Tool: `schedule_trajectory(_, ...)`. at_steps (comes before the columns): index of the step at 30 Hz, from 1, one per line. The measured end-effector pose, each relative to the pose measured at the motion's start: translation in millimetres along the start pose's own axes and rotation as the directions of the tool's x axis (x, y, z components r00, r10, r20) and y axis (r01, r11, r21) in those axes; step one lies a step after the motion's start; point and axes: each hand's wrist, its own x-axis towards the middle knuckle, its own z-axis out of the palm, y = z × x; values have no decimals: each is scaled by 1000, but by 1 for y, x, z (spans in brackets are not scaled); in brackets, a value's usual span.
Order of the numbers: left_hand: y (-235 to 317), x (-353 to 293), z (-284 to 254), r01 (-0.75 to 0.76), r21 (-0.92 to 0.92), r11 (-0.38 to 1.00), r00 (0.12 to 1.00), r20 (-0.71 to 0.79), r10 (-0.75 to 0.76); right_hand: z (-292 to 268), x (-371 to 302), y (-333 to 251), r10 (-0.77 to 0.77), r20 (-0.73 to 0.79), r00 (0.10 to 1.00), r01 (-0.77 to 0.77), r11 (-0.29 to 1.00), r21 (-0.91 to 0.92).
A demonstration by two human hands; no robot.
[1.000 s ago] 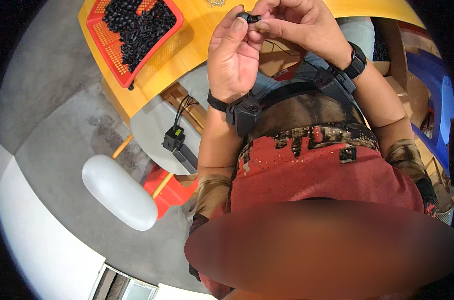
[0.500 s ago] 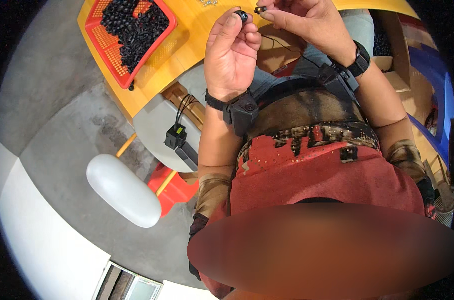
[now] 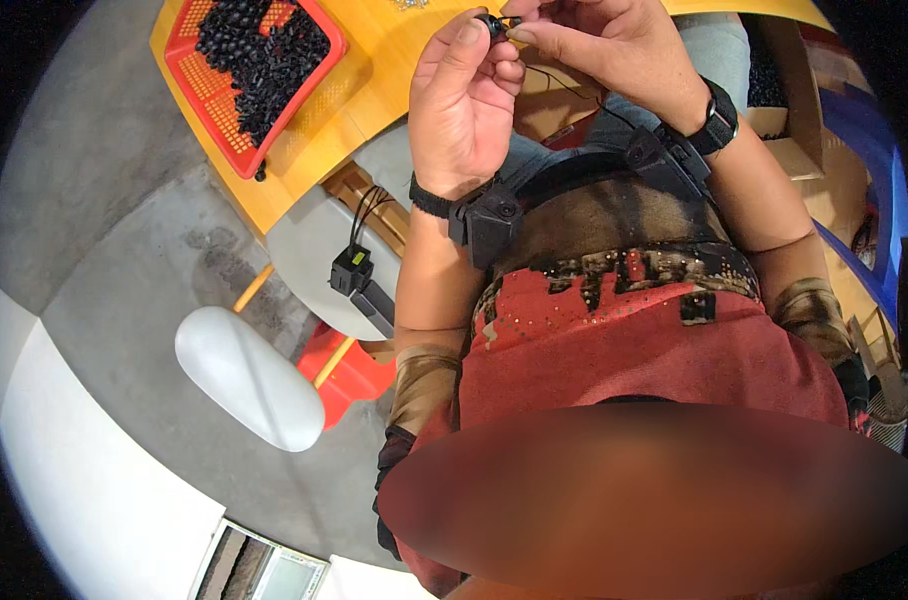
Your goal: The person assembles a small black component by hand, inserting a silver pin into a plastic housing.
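Near the top edge, my left hand (image 3: 466, 105) pinches a small round black part (image 3: 491, 25) between thumb and fingers. Close against it on the right, my right hand (image 3: 609, 55) grips a smaller dark piece (image 3: 514, 22) with thumb and fingertips. The two pieces meet or nearly touch; my fingers partly cover both, so I cannot tell whether they are joined. To the left, a red plastic basket (image 3: 331, 62) on the yellow table (image 3: 364, 105) holds many small black parts (image 3: 264, 75), some round and some elongated.
Small shiny metal bits (image 3: 410, 4) lie on the table at the top edge. A grey-white stool (image 3: 304, 270) with a black device (image 3: 352, 272) stands left of my arm. An open cardboard box (image 3: 799, 100) and something blue (image 3: 874, 180) are at the right.
My right hand has moved slightly left, bringing its small piece up to the round black part. My left hand has hardly moved.
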Motion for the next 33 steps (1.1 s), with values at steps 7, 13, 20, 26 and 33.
schedule_trajectory(7, -8, 29, -26, -122, -101, 987, 861, 484, 156, 9, 9, -12, 13, -8, 1000, -13, 1000, 12)
schedule_trajectory(13, -4, 3, -11, 4, -34, 999, 1000, 4, -3, 10, 4, -30, 500, -230, 835, -546, 803, -240)
schedule_trajectory(20, -2, 1, -15, -73, 95, 993, 996, -45, 77, 15, 11, -37, 301, -89, 949, -314, 918, -240)
schedule_trajectory(26, 1, -4, 4, -188, 202, 961, 981, -18, 196, 14, 22, -51, 471, -137, 871, -474, 739, -479)
schedule_trajectory(33, 0, -9, 12, -321, 467, 824, 923, -43, 383, 14, 29, -54, 464, -58, 884, -414, 719, -558)
